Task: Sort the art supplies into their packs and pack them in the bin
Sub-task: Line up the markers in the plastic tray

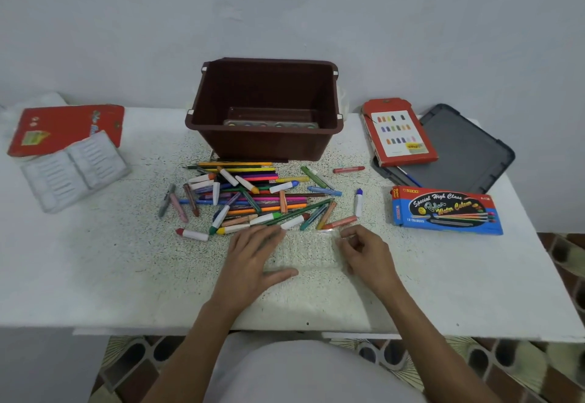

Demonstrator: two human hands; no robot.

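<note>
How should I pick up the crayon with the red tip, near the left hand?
Probably pinch the red crayon across its white wrapped middle, coming straight down from above. It lies flat on the table, apart from the pile, with room on both long sides for fingers.

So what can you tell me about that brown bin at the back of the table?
The brown bin looks like moulded plastic: rectangular, deep, with walls tapering toward the base and a thick rim with small pale notches at the corners. It stands upright and open, with no lid on it, against the wall at the back middle of the white table. A paint palette lies flat on its floor. Coloured pencils lie along its front base; contact is unclear.
</note>
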